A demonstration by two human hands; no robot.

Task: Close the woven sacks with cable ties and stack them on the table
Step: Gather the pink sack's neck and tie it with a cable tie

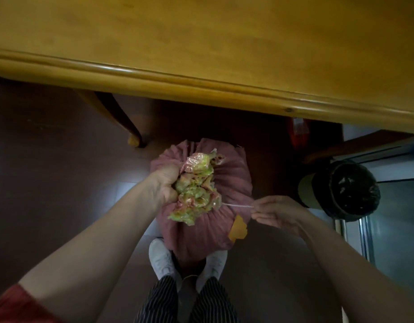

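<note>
Left hand (165,184) gripped the sack (235,176) neck while right hand (278,213) pinched the tie (236,205) tail: cinching step, likely needing a firm pull next.

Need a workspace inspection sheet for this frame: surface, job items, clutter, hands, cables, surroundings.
Surface: wooden table fills the upper frame; the sack is not on it yet.
Job's things: reddish woven sack stands on the dark floor between white shoes, neck bunched; thin white cable tie runs from the neck to the right.
Clutter: yellow tag on the sack; orange packet under the table, unclear.
Hands: left hand grips the bunched neck; right hand pinches the tie's tail.
Cables: nothing seen.
Surroundings: bin with black liner at right; curved table leg.
</note>
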